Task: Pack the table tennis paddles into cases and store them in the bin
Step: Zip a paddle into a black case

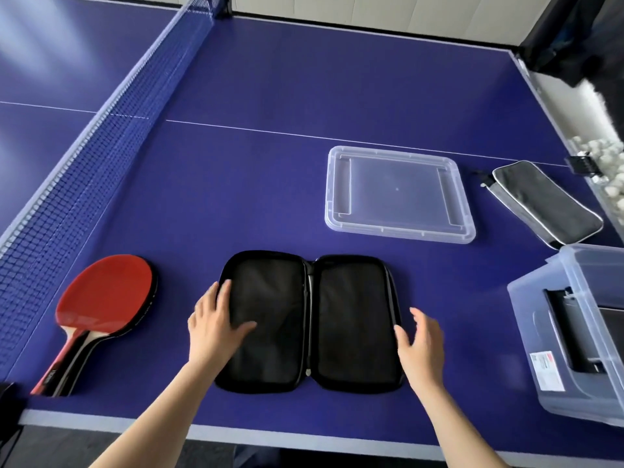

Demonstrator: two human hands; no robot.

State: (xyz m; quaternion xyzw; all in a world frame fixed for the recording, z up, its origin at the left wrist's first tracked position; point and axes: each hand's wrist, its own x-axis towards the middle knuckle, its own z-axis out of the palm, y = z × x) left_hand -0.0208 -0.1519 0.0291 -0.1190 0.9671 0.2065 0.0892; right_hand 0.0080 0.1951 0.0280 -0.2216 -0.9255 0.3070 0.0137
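Paddles point(104, 298) are seen stacked near the left front corner of the blue table point(304, 96), red rubber facing up, with the handles pointing toward the table's near edge; how many lie in the stack cannot be told exactly, but at least two handles are visible. Just to the right of them, a black case point(310, 322) is laid fully open and flat, both halves showing dark mesh lining, with the zipper spine in the middle. The left hand point(216, 322) is rested flat on the left half of the case, its fingers spread and straight. The right hand point(420, 342) is held beside the right edge of the case, fingers loosely extended and apart; nothing is gripped by it. Beyond the case, a clear lid point(398, 194) lies flat on the table. Further right, a grey and black soft case point(543, 204) is placed closed. At the right edge, a clear bin point(574, 332) stands, with a dark object inside it.
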